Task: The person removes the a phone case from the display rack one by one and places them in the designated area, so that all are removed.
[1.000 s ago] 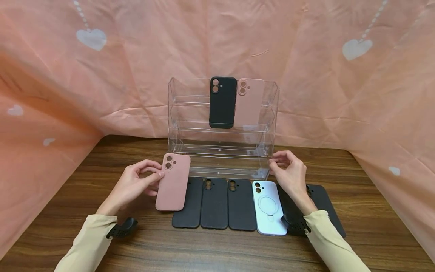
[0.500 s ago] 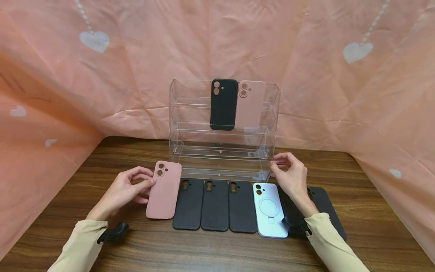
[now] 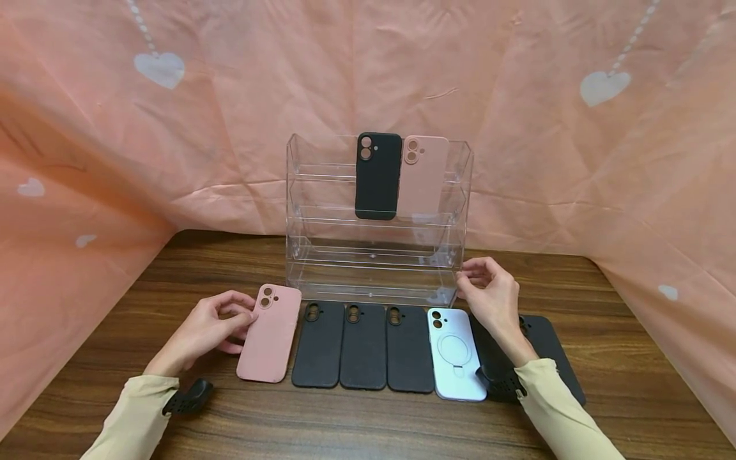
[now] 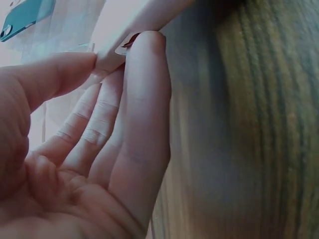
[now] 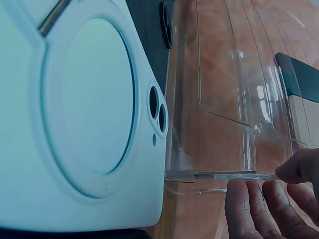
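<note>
My left hand pinches a pink phone case by its left edge, at the left end of a row of cases. In the left wrist view, thumb and fingers meet on the edge of the pink case. A black case lies just to the right of it. My right hand holds the right side wall of a clear stepped display rack. The right wrist view has the thumb on one face of the rack's wall and the fingers on the other.
Two more black cases and a pale blue case with a ring continue the row. Further dark cases lie partly under my right forearm. High on the rack stand a black case and a pink one. A pink curtain hangs behind.
The pink case in my left hand has moved left and toward me, off the leftmost black case and down beside it. My right hand stays at the rack's side.
</note>
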The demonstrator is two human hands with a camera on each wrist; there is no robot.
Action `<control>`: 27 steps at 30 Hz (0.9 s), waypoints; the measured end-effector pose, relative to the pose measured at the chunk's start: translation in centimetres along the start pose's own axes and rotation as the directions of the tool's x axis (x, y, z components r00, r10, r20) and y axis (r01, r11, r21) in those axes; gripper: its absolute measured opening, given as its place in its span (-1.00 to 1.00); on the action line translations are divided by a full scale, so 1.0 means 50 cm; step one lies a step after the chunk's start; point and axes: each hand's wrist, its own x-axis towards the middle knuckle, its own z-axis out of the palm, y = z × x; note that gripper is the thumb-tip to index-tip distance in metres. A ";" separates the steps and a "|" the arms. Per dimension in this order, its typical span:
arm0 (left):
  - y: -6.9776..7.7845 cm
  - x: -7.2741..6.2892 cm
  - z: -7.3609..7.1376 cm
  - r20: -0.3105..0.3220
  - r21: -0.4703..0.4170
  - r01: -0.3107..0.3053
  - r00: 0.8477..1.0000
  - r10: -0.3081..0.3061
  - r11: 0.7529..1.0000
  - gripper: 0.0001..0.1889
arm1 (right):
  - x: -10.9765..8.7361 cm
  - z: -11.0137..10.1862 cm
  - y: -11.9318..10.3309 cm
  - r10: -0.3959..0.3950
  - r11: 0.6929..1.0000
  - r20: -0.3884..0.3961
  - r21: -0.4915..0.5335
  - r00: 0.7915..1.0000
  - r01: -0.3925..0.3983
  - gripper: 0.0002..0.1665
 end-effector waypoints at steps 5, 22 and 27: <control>-0.008 0.001 0.004 0.017 0.007 0.027 0.999 -0.027 1.000 -0.55 | 0.001 -0.001 0.000 0.002 1.000 0.002 0.000 1.000 -0.002 -0.80; -0.014 0.004 0.020 0.024 0.193 -0.009 1.000 0.005 0.981 -0.55 | -0.001 -0.003 -0.004 0.012 1.000 0.007 0.008 1.000 -0.012 -0.82; -0.012 0.009 0.024 0.003 0.269 -0.021 1.000 0.021 0.963 -0.55 | -0.002 -0.002 -0.004 0.014 1.000 0.010 0.019 1.000 -0.014 -0.82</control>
